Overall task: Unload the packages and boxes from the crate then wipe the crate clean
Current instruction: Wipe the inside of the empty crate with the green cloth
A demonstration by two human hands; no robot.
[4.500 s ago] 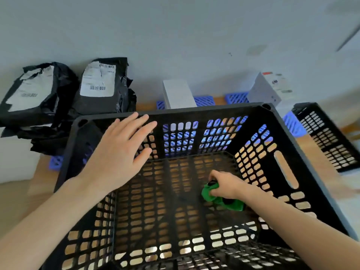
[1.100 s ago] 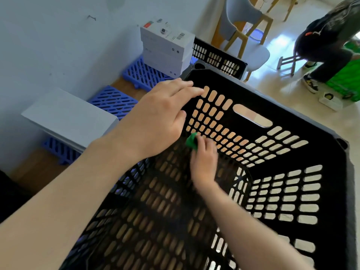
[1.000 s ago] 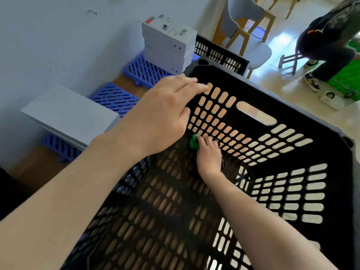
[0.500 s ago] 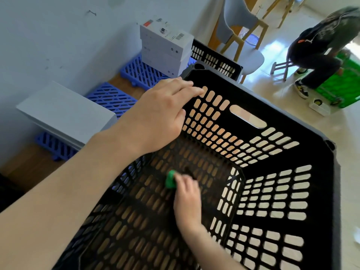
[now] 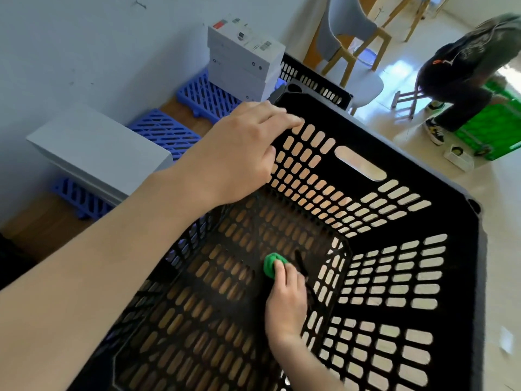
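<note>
A pale wall (image 5: 70, 38) is filling the upper left; a grey chair (image 5: 349, 29) is standing on shiny, sunlit floor (image 5: 400, 142) at upper right.

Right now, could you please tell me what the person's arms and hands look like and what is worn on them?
The left hand and right hand are bare, with no gloves, rings, watch or bracelet showing. No sleeves come into view: both arms are uncovered as far as the picture shows.

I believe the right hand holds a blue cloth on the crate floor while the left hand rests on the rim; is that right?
The cloth is green, not blue, as the head view shows; the right hand and left hand are as you say.
</note>
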